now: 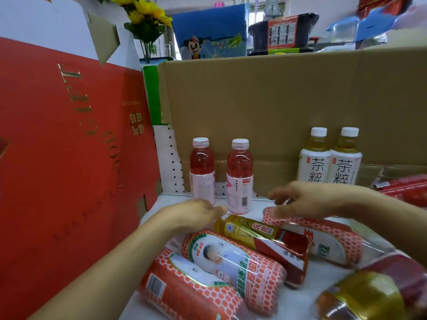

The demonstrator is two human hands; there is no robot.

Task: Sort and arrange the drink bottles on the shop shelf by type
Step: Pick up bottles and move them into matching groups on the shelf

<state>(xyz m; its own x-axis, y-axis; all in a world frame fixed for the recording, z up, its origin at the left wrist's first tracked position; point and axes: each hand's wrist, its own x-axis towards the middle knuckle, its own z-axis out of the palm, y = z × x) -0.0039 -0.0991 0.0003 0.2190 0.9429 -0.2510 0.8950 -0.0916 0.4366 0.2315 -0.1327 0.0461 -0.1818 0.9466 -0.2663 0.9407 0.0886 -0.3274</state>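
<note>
on the shelf (307, 303), left grip (196, 213) and right grip (307, 199) hover loose-fingered, holding nothing, over lying gold bottle (249, 234); probably slick, full, heavy, so grab mid-body.

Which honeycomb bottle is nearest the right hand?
The rightmost honeycomb bottle, lying directly below the right hand; the other two lie left of the gold bottle.

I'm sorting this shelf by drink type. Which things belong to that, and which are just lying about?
Job: standing pink bottles, white tea bottles, lying red-patterned bottles, gold-labelled bottle.
Lying about: red gift box, cardboard sheet, sunflowers.
</note>
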